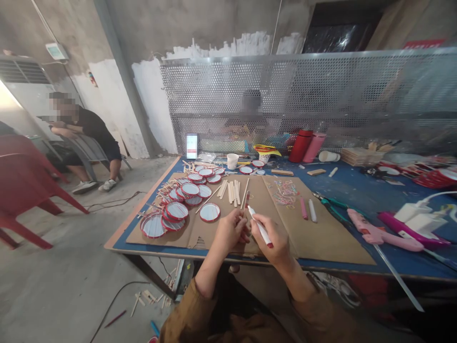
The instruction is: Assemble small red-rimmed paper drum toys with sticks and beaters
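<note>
My left hand [233, 229] is closed around a thin wooden craft stick [245, 193], which points up and away from me over the cardboard. A patch of red shows beside the stick near the fingers. In my right hand [276, 240] is a white marker pen [262, 228] with a red end, its tip at or close to the stick; I cannot tell whether they touch. Loose craft sticks [233, 192] lie just beyond my hands. To the left, several round red-rimmed discs [176, 210] are heaped, some with sticks, and one single disc [210, 212] lies nearer my left hand.
Cardboard [321, 238] covers the blue table's front. On it are small coloured bands [285, 192] and two pens [308, 209]. Rightward lie pliers [332, 207], a pink glue gun [378, 233] and a power strip [421, 226]. Bottles [301, 146] and a paper cup [233, 161] stand behind.
</note>
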A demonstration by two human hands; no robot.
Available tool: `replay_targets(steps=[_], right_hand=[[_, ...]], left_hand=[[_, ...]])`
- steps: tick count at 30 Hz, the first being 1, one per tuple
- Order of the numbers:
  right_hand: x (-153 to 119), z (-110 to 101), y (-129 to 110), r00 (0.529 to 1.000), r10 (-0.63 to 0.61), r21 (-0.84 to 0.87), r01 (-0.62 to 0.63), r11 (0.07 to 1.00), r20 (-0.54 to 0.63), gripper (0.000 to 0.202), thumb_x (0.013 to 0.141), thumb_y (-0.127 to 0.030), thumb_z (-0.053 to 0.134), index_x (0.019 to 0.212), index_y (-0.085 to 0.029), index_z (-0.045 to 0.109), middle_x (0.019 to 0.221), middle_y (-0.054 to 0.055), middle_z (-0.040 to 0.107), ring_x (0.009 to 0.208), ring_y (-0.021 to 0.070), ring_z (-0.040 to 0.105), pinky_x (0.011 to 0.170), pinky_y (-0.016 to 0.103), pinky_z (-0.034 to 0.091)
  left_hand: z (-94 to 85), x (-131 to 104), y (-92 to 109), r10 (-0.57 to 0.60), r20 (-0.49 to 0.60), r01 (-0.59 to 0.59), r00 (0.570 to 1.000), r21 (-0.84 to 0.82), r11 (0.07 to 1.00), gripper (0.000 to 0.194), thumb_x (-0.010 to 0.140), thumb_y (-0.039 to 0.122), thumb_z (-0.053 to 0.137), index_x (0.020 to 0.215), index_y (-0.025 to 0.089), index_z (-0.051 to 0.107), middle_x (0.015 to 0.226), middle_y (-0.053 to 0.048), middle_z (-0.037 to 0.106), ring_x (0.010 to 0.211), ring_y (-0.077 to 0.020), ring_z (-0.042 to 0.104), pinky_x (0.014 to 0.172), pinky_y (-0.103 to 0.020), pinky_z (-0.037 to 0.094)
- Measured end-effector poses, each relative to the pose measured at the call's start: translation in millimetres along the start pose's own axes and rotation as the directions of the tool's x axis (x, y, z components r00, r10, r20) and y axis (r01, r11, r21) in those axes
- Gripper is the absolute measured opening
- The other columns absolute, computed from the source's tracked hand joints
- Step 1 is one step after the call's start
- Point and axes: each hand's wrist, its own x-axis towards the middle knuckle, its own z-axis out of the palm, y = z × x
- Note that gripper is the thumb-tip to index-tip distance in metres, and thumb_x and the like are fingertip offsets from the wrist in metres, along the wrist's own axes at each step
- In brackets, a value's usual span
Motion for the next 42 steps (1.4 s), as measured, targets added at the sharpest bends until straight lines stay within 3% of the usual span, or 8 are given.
replay_targets(steps=[28, 42], right_hand=[[-0.2, -1.3, 0.2, 1.000, -0.013, 0.007, 0.013, 1.000, -0.018, 0.014, 0.086, -0.017, 0.054, 0.100, -0.019, 0.056, 0.080, 0.006, 0.070, 0.070, 0.0176, 0.068, 0.064, 0.027, 0.054], [-1.6, -0.7, 2.4, 0.998, -0.018, 0.059, 0.015, 0.998, 0.056, 0.016, 0.087, -0.017, 0.050, 0.102, -0.019, 0.056, 0.081, 0.006, 0.069, 0.073, 0.0174, 0.067, 0.066, 0.028, 0.054]], left_hand=[[-0.1, 0.2, -2.6, 0.011, 0.014, -0.011, 1.000, 0.012, 1.000, 0.013, 0.081, 0.028, 0.047, 0.089, 0.019, 0.052, 0.053, 0.006, 0.056, 0.041, -0.0100, 0.057, 0.039, -0.017, 0.043], [-0.7, 0.4, -2.5, 0.030, 0.019, -0.030, 0.999, 0.005, 1.000, 0.016, 0.082, 0.032, 0.047, 0.088, 0.019, 0.052, 0.056, 0.005, 0.056, 0.040, -0.0091, 0.056, 0.038, -0.016, 0.044]])
